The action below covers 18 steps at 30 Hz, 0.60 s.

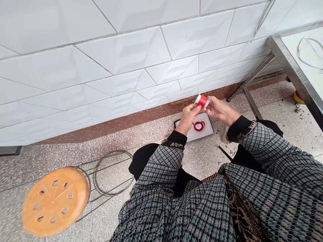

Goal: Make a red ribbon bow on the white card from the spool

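Note:
Between my two hands is a small spool [202, 101] wound with red ribbon or thread, with white rims at both ends. The fingers and thumb of my left hand [188, 117] pinch it from the left. My right hand [219, 110] grips its right end with the fingertips. Below them on the floor lies a shallow white box or tray [207, 126] with dark edges. A red ring-shaped coil [199, 126] rests on its white surface, partly behind my left hand. What exactly the coil is made of I cannot tell.
An orange round stool [57, 201] with metal legs lies tipped over at left. A metal-framed table [297, 67] stands at right, with a loop of wire [311, 52] on top. White tiled wall [156, 60] rises ahead. Small dark debris is scattered on the speckled floor [290, 117].

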{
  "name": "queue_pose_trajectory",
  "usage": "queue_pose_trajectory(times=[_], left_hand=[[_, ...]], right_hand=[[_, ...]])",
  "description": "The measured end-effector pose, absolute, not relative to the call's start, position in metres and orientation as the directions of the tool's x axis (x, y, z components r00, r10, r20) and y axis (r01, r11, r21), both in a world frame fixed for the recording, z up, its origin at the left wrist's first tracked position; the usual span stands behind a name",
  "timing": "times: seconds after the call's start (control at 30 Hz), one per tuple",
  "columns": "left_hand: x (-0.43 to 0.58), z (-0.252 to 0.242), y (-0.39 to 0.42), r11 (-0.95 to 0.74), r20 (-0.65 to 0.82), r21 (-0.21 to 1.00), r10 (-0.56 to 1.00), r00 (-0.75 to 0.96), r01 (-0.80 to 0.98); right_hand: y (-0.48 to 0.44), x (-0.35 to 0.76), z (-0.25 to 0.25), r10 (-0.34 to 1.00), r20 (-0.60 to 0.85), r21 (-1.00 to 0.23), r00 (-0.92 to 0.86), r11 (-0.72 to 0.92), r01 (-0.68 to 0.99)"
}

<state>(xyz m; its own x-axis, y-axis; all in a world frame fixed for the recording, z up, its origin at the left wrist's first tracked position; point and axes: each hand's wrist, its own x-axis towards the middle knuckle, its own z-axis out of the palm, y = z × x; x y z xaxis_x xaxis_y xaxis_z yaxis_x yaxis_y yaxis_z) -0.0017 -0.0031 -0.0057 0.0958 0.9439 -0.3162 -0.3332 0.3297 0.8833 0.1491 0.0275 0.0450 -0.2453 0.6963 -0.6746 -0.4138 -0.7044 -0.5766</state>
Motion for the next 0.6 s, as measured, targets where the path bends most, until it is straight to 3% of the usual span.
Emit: queue_pose_trajectory(times=[0.33, 0.6], left_hand=[[-0.005, -0.015, -0.002, 0.308, -0.307, 0.865, 0.949, 0.068, -0.397], [-0.01, -0.014, 0.001, 0.424, -0.303, 0.777, 0.899, 0.315, -0.464]], right_hand=[[0.032, 0.154, 0.036, 0.682, -0.648, -0.487, -0.338, -0.713, -0.505], [0.029, 0.154, 0.041, 0.564, -0.667, -0.352, -0.487, -0.815, -0.461]])
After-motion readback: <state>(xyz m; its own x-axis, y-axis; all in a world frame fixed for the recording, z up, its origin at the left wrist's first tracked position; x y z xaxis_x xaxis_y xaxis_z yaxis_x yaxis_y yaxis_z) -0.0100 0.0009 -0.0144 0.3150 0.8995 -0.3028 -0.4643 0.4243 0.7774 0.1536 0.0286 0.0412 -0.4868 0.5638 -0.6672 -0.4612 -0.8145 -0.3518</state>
